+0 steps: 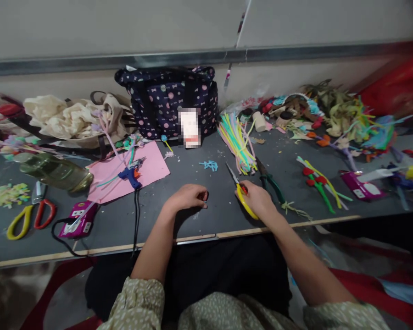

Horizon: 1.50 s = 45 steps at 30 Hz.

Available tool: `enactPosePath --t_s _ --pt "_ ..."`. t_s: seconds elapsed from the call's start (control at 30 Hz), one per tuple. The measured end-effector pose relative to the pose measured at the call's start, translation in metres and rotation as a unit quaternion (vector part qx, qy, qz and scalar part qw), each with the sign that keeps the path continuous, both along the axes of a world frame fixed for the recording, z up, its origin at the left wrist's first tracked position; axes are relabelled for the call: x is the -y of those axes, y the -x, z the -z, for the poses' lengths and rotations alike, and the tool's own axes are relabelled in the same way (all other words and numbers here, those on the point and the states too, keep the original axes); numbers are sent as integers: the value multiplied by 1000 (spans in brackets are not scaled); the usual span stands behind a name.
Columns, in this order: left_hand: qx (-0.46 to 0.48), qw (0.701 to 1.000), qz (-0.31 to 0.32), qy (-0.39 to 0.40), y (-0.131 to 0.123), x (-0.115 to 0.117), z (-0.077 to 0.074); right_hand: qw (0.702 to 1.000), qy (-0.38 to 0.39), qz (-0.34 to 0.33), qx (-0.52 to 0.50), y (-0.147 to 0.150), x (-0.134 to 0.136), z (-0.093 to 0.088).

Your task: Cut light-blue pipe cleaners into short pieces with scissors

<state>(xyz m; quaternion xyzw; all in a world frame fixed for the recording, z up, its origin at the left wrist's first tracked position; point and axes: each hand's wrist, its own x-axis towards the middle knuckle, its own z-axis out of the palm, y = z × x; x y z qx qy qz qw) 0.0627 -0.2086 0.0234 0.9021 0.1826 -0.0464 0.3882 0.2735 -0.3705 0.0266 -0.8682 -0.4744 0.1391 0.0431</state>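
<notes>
My right hand (259,198) grips a pair of scissors (240,191) with yellow and red handles, blades pointing away to the upper left over the dark grey table (213,220). My left hand (187,197) rests on the table with its fingers curled in; something small and dark sits at the fingertips, too small to name. A small blue cut-out piece (209,165) lies just beyond both hands. A bundle of pastel pipe cleaners (237,140) lies beyond the scissors.
A blue glue gun (131,173) lies on pink paper (129,172), cord trailing over the table edge. Dark pliers (270,181) lie right of my hand. Second scissors (29,217), a bottle (55,172), a polka-dot bag (172,103) and craft flowers (318,183) surround them.
</notes>
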Motion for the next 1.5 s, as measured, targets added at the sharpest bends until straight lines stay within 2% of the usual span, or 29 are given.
enactPosePath --t_s 0.13,0.27,0.47,0.53,0.6,0.7,0.8,0.87,0.9,1.03,1.07,1.13,1.23,1.33,1.4,1.5 --pt "-8 999 -23 45 0 -7 7 999 32 -26 -7 9 -13 -11" --pt "9 994 -51 101 3 -13 16 997 24 -72 -27 9 -19 -14" --pt "10 992 -68 110 0 -12 13 999 16 -22 -27 3 -3 -6" --pt "47 984 -120 126 -6 -15 12 999 12 -24 -22 3 2 -5" --pt "101 964 -216 120 -16 -21 13 999 5 -38 -18 5 6 -5" --pt "151 930 -330 50 -34 -36 15 998 -10 -58 -14 8 12 -5" --pt "164 917 -358 -68 -48 -49 17 996 -23 -79 -27 6 19 -3" --pt "147 917 -356 -109 -53 -54 18 994 -28 -96 -40 2 24 0" --pt "135 922 -349 -102 -54 -55 18 993 -32 -103 -46 -1 26 2" --pt "111 936 -333 -6 -58 -57 16 989 -56 -112 -73 -7 31 10" --pt "111 936 -332 -12 -60 -57 14 989 -62 -109 -78 -7 31 11" --pt "114 938 -319 -72 -66 -56 11 989 -73 -96 -84 -7 31 13" --pt "97 955 -233 -157 -79 -53 8 989 -94 -77 -88 -6 32 16" --pt "65 967 -155 -193 -88 -47 7 987 -108 -78 -89 -6 33 20" --pt "53 965 -155 -205 -88 -45 6 986 -110 -89 -90 -7 34 21" --pt "59 962 -188 -189 -80 -43 1 983 -110 -105 -99 -9 35 21"
